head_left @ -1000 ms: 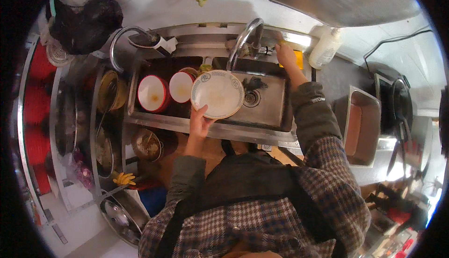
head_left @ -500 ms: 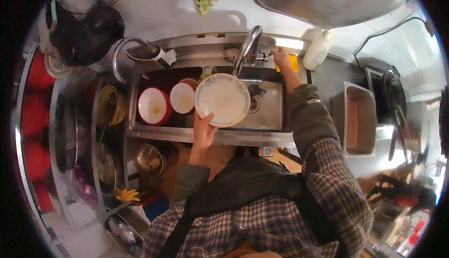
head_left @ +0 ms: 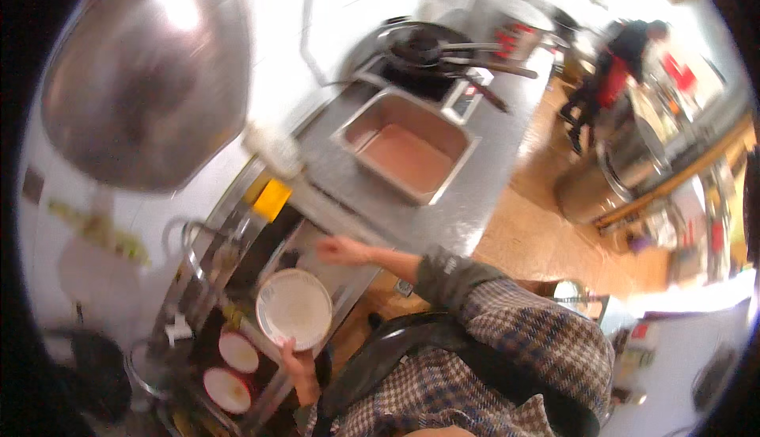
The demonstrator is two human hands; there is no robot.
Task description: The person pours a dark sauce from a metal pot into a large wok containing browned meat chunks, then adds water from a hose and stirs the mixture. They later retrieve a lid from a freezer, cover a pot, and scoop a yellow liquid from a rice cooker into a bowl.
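A white plate (head_left: 294,309) with a patterned rim is held over the sink by my left hand (head_left: 298,366), whose thumb lies on the plate's face. Above the metal basin (head_left: 299,243), to the right of the plate, is my right hand (head_left: 342,251). Motion smears its fingers, and nothing plainly shows in them. Two white bowls with red outsides, a nearer bowl (head_left: 227,390) and a farther bowl (head_left: 238,352), sit in the other basin. The curved faucet (head_left: 192,256) stands behind the plate.
A deep metal pan (head_left: 410,152) of reddish-brown contents stands on the steel counter (head_left: 467,223). Beyond it are stacked black pans (head_left: 416,53) with handles sticking out and a white bucket (head_left: 511,25). Another person (head_left: 613,77) stands farther off, near a large metal pot (head_left: 590,188).
The view has swung to the right, bringing in more of the counter and another person. My right hand has left the faucet handle and come back over the basin. My left hand still holds the plate.
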